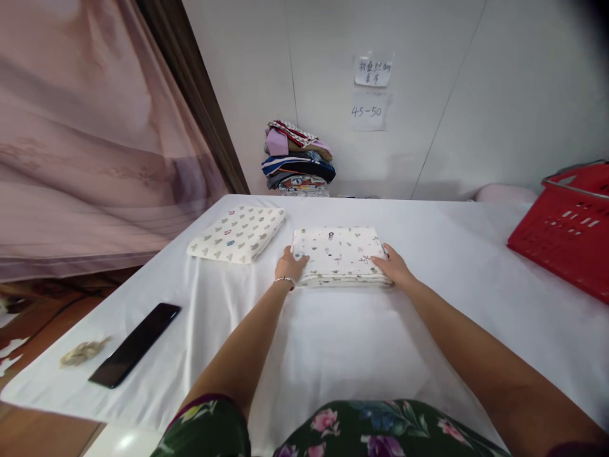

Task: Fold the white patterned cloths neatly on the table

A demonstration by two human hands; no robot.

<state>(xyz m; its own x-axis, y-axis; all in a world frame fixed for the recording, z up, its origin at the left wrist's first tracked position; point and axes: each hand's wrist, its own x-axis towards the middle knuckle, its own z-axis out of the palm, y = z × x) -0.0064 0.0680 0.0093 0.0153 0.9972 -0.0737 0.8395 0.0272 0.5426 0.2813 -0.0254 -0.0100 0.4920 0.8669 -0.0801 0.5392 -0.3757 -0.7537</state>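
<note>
A folded white cloth with small prints [339, 252] lies flat on the white table [333, 343] in front of me. My left hand [290, 264] rests on its near left corner, fingers curled over the edge, a bracelet on the wrist. My right hand [392, 265] presses on its near right corner with the fingers laid flat along the side. Both arms reach straight forward to the cloth.
A second folded cloth with heart prints [238, 233] lies to the left. A pile of folded clothes [297, 158] stands against the back wall. A red basket [568, 231] sits at the right. A black phone [136, 344] and a small twine bundle [83, 351] lie near the left edge.
</note>
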